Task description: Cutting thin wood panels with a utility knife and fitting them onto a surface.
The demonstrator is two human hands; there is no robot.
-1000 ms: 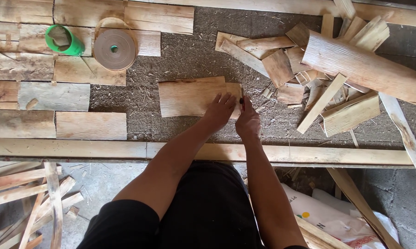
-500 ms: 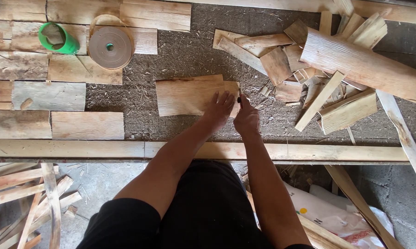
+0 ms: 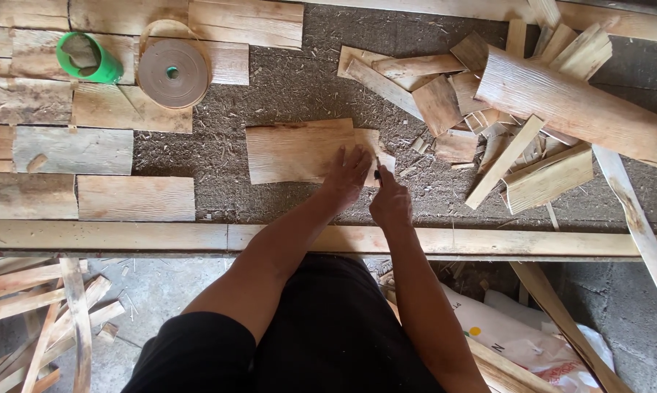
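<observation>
Wood sheet: pale, thin rectangular piece of wood veneer [image 3: 299, 151] lies flat on the rough grey-brown work surface [image 3: 299, 80], in the middle of the view, with its right end under the hands.
Left hand: the left hand [image 3: 349, 175] lies flat on the right part of the sheet, fingers spread and pressing it down; it grips nothing.
Right hand: the right hand [image 3: 389, 204] is closed around a small dark tool [image 3: 377, 172] whose tip touches the right edge of the sheet; what kind of tool it is, I cannot tell.
Small piece: a small pale wood piece [image 3: 381, 156] lies at the right end of the sheet, just beside the tool.
Scrap pile: many loose pale wood offcuts [image 3: 445, 102] and one wide curved bark-like board [image 3: 561, 102] are heaped to the right, near the hands but not touching them.
Tape roll: a flat round roll of brown paper tape [image 3: 172, 73] is on the left, well apart from the sheet.
Green cup: a green plastic cup [image 3: 88, 60] lies just beside the roll.
Laid pieces: flat rectangular wood pieces [image 3: 135, 198] are in rows on the left.
Front rail: a long pale wooden beam [image 3: 124, 236] crosses the view between the person and the sheet.
</observation>
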